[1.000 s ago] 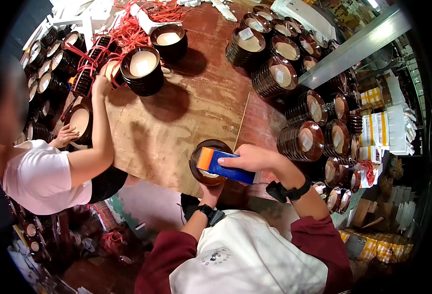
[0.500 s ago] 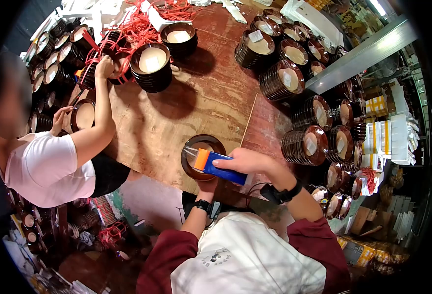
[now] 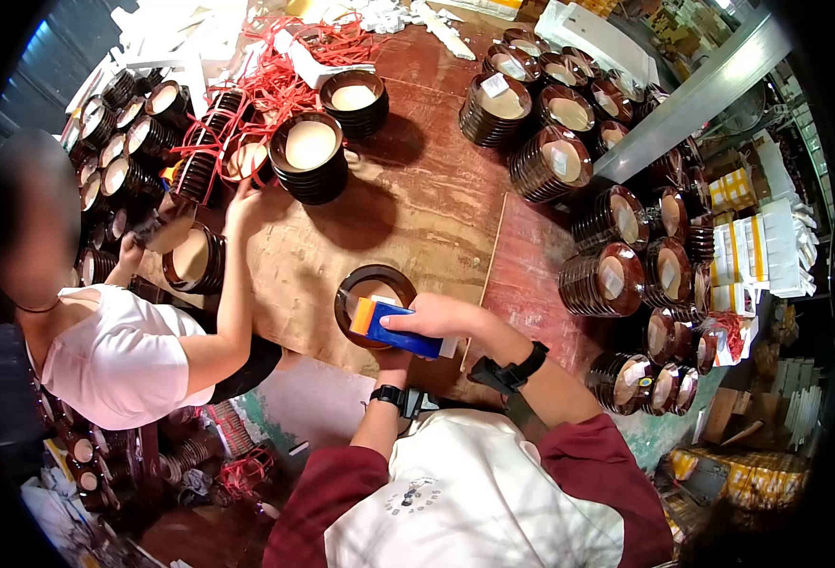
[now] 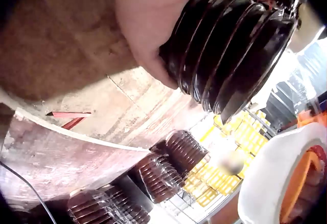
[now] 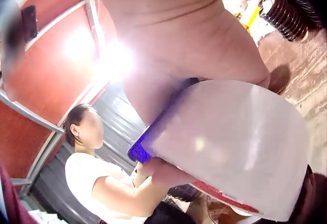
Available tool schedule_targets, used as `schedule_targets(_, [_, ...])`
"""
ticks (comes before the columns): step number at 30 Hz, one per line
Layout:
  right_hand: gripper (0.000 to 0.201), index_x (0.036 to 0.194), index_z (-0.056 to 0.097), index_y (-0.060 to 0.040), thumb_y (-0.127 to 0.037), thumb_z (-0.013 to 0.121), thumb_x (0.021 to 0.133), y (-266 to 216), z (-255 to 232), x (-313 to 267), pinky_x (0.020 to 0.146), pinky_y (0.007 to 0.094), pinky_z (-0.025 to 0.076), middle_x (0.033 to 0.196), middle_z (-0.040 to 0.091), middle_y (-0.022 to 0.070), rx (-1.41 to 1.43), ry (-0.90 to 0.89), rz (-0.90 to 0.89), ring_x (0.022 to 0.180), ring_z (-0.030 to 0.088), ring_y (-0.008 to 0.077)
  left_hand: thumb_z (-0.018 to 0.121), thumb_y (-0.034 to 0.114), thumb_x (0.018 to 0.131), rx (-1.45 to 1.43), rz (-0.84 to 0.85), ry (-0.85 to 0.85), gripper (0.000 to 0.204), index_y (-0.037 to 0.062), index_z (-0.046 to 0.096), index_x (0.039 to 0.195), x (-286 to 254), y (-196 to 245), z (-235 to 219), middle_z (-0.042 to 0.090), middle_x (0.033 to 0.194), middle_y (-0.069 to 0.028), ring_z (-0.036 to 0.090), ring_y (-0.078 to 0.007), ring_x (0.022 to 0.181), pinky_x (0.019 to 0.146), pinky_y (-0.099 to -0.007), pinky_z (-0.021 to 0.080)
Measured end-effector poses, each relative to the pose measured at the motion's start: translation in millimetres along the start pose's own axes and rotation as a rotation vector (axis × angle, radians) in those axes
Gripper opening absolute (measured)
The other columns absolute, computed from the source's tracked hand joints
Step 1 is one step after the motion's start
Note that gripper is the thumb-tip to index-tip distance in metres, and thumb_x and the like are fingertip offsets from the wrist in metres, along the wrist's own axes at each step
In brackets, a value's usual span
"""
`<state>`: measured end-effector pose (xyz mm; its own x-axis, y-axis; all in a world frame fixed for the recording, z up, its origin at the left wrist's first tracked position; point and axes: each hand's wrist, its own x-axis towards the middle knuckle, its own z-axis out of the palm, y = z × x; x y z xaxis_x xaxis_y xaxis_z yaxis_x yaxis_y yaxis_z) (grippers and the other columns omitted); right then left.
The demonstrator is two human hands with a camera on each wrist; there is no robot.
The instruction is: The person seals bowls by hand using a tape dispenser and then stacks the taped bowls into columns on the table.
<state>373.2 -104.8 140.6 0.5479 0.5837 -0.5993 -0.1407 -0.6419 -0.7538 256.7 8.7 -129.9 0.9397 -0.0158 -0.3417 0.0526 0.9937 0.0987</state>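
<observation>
A stack of dark brown glazed bowls with cream insides is near the table's front edge. My left hand supports it from below; in the left wrist view the fingers curl round the base of the stacked bowls. In my right hand is a blue label dispenser with an orange end. I hold it over the top bowl, hiding part of the bowl's inside. Its pale rounded side fills much of the right wrist view.
Another person works at the left among bowls and red strapping. Two bowl stacks stand further back on the wooden table. Several labelled stacks line the right side, beside a metal post.
The dispenser drew back from the bowl's middle, then came over it again. My hands and stack shifted left over the table. A label atop a far stack no longer shows.
</observation>
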Motion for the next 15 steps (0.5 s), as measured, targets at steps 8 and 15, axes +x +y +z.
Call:
schedule_targets(8, [0.073, 0.081, 0.071, 0.0052, -0.066, 0.059, 0.088, -14.1, -13.4, -17.6, 0.057, 0.0331, 0.056, 0.066, 0.068, 0.0127, -0.002, 0.0, 0.094, 0.056, 0.067, 0.021, 0.039, 0.074, 0.087, 0.032, -0.244, 0.089, 0.08, 0.0137, 0.046, 0.139, -0.5, 16.5, 19.3, 0.059, 0.124, -0.0184, 0.062, -0.0397, 0.105, 0.07, -0.0546, 0.056])
schedule_targets(15, [0.063, 0.078, 0.07, 0.0085, -0.053, 0.063, 0.091, -40.5, -20.5, -29.8, 0.054, 0.0339, 0.056, 0.065, 0.068, 0.015, 0.188, -0.095, 0.162, 0.054, 0.067, 0.0219, 0.049, 0.026, 0.099, 0.591, -0.772, 0.408, 0.021, 0.0097, 0.062, 0.096, -33.0, 115.5, -31.1, 0.07, 0.095, -0.0072, 0.067, -0.0235, 0.089, 0.059, -0.0258, 0.051])
